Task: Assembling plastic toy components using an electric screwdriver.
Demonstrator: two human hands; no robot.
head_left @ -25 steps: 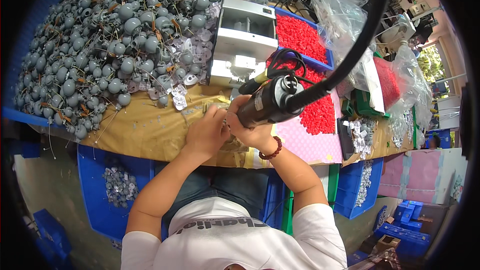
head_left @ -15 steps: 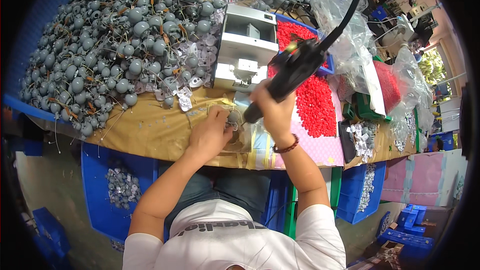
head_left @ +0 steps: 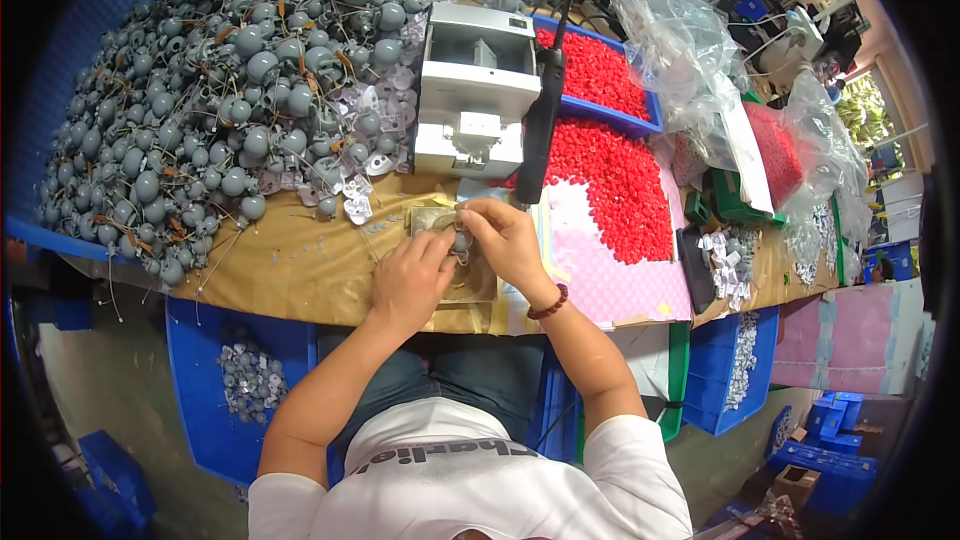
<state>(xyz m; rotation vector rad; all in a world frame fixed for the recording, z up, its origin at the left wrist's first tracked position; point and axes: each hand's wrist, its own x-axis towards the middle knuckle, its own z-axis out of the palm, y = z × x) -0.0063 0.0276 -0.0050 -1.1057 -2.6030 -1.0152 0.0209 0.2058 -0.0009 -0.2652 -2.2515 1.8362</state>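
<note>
A small grey round part (head_left: 461, 241) sits on a flat, clear-brown fixture plate (head_left: 480, 290) at the table's front edge. My left hand (head_left: 412, 278) is closed on its left side, fingertips against the part. From the right, my right hand (head_left: 508, 245) comes over with thumb and finger pinched at its upper edge. The fingers cover much of the part, so its details are hidden. Beyond my right hand a black electric screwdriver (head_left: 543, 130) hangs upright on its cord, untouched, beside a white and grey machine (head_left: 475, 90).
A large heap of grey round parts with wires (head_left: 210, 100) fills the left. Red small pieces (head_left: 615, 195) lie on a pink sheet at right, with more in a blue tray (head_left: 610, 118). Clear plastic bags (head_left: 670, 30) stand behind. Blue bins (head_left: 240, 440) sit below the table edge.
My right hand has let go of the black electric screwdriver, which now hangs farther back by the machine. That hand has moved left to the grey part; the left hand stays close by it.
</note>
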